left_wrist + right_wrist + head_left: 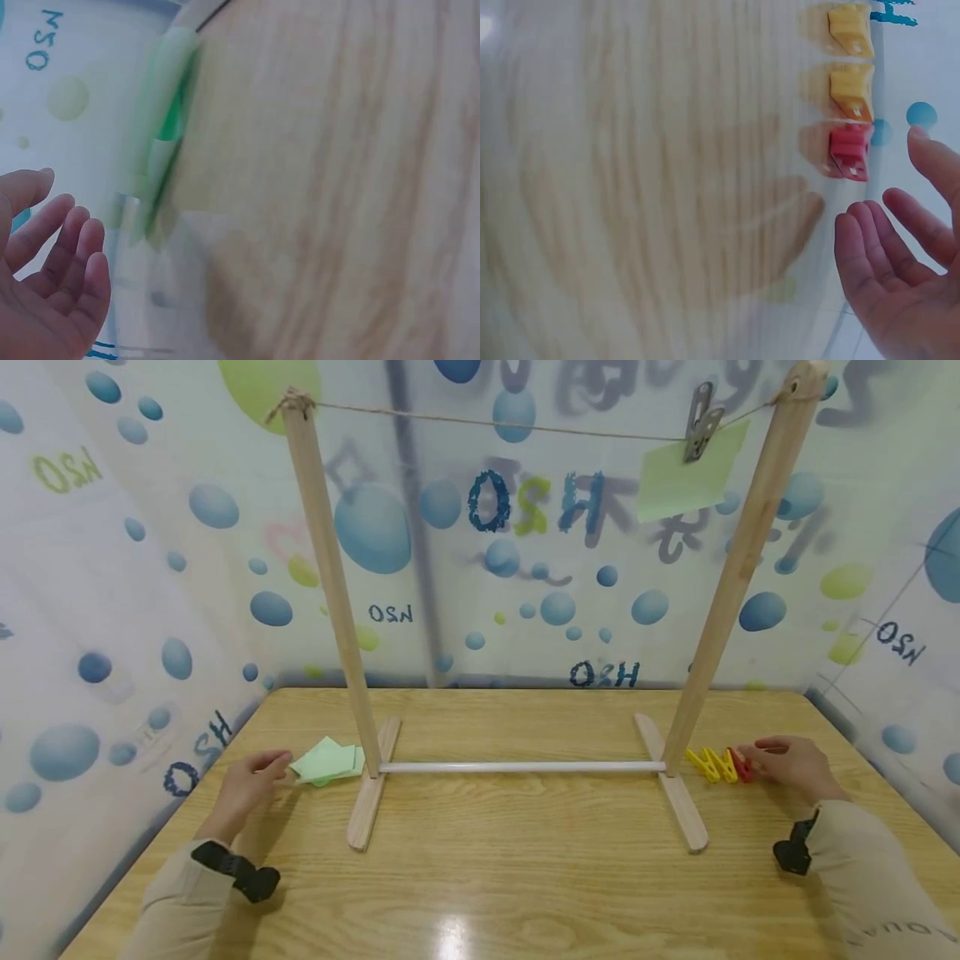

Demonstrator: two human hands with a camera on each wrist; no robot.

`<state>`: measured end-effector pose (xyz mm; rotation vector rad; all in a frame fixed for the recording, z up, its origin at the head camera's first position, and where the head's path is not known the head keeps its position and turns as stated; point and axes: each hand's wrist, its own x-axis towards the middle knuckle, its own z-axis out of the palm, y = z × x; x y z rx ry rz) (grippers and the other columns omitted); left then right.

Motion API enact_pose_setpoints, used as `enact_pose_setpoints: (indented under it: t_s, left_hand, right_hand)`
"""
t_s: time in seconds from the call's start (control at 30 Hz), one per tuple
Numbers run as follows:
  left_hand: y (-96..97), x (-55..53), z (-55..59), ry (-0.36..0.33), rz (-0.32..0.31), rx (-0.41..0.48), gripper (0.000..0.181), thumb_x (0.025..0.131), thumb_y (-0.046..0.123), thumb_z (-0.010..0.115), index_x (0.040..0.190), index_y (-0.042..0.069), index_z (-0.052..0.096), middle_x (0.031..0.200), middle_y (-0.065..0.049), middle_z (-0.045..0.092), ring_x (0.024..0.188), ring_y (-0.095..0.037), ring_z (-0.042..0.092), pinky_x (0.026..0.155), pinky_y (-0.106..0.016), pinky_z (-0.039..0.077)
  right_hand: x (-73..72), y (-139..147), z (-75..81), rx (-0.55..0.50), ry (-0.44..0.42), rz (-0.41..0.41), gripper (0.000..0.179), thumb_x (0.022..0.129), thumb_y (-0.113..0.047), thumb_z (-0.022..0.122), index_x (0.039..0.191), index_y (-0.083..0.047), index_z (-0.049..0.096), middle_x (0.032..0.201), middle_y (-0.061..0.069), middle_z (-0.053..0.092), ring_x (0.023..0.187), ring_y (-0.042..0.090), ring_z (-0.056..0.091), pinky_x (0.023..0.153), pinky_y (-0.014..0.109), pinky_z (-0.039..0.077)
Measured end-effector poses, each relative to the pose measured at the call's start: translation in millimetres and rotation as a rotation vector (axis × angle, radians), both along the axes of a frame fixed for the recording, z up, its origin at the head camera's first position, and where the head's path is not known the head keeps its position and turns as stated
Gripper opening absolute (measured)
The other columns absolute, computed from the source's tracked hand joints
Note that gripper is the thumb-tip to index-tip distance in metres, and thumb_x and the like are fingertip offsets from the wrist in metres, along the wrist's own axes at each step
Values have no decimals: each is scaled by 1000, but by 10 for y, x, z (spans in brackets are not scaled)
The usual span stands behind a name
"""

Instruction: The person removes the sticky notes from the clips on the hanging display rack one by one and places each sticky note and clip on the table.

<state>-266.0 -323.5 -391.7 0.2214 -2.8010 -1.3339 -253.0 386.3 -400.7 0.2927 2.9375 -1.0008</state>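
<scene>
My left hand (251,782) is beside a small pile of light green paper slips (324,762) at the left foot of a wooden frame. In the left wrist view its fingers (90,232) are loosely bent, with a gap between them and the paper. On the right, my right hand (797,766) reaches toward a red clothespin (849,152), the nearest of a row with two yellow clothespins (851,91). Nothing lies between its relaxed fingers and thumb in the right wrist view. Another green slip (686,477) hangs from the string (480,422) by a metal clip (701,431).
Two wooden posts (333,585) stand on flat wooden feet (367,810), joined low down by a white rod (525,767). The string runs between the post tops. Behind the wood-grain table (517,852) is a curtain (480,585) printed with bubbles.
</scene>
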Motion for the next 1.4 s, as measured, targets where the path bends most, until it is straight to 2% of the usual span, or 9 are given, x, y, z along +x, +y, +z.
enact_pose_setpoints:
  t_s: [0.2, 0.27, 0.43, 0.53, 0.67, 0.8, 0.97, 1.2, 1.4]
  left_hand:
    - [17, 10, 171, 84, -6, -6, 61, 89, 47, 44, 124, -3, 46, 104, -11, 56, 83, -6, 54, 68, -28, 48]
    - [-75, -99, 75, 118, 2, -6, 61, 88, 48, 43, 126, 0, 46, 109, -15, 53, 85, -7, 54, 72, -24, 47]
    - [-537, -630, -487, 208, 54, -35, 58, 81, 61, 44, 124, 23, 51, 110, 0, 53, 89, -6, 54, 69, -20, 48]
    - [-530, -721, -493, 278, 37, -19, 52, 82, 58, 45, 122, 26, 52, 110, 0, 54, 90, -11, 55, 68, -20, 48]
    - [-209, -537, -128, 379, -13, 95, 40, 86, 45, 52, 117, 20, 57, 102, -2, 57, 85, -12, 56, 63, -17, 47]
    - [390, -109, 499, 492, -35, 118, 35, 89, 32, 53, 111, 5, 59, 93, -3, 58, 78, -11, 55, 62, -19, 46]
    - [937, 220, 996, 645, -143, 112, 23, 90, 16, 53, 100, -3, 60, 80, 12, 57, 69, -2, 53, 59, -12, 44]
    - [1292, 161, 1214, 719, -373, 17, 14, 85, -2, 56, 96, -5, 63, 82, -13, 62, 70, 1, 53, 59, -12, 44]
    - [1454, -21, 1296, 721, -468, -103, 17, 86, 11, 58, 101, 4, 63, 84, -6, 61, 73, -3, 53, 61, -16, 45]
  right_hand:
    - [-14, 168, -44, -6, 61, 18, 73, 84, -51, 51, 115, 15, 44, 105, 34, 50, 78, 29, 59, 65, 40, 50]
    - [-49, 277, -94, -21, 91, 12, 75, 82, -52, 52, 116, 14, 44, 105, 32, 51, 71, 19, 61, 59, 36, 50]
    - [-3, 306, -8, -59, 111, 11, 76, 81, -52, 54, 121, 11, 42, 111, 31, 50, 74, 16, 60, 57, 34, 51]
    - [105, 162, 170, -66, 126, 35, 71, 84, -45, 55, 122, 13, 41, 113, 33, 48, 78, 19, 60, 64, 38, 51]
    - [216, -9, 386, -67, 190, 63, 63, 86, -38, 55, 121, 13, 42, 111, 33, 50, 69, -4, 54, 62, 30, 51]
    - [272, -123, 575, -102, 261, 69, 58, 87, -37, 55, 120, 9, 44, 91, -2, 61, 66, -12, 50, 59, 20, 49]
    - [329, -255, 789, -212, 347, 99, 46, 87, -32, 56, 116, 2, 48, 83, -29, 51, 70, -8, 55, 59, 10, 45]
    - [426, -444, 1061, -204, 422, 134, 29, 88, -27, 56, 112, -12, 54, 88, -29, 52, 73, -5, 54, 62, 8, 43]
    - [491, -645, 1312, -204, 519, 149, 28, 87, -20, 58, 113, -12, 56, 90, -27, 56, 78, -6, 54, 65, 6, 41]
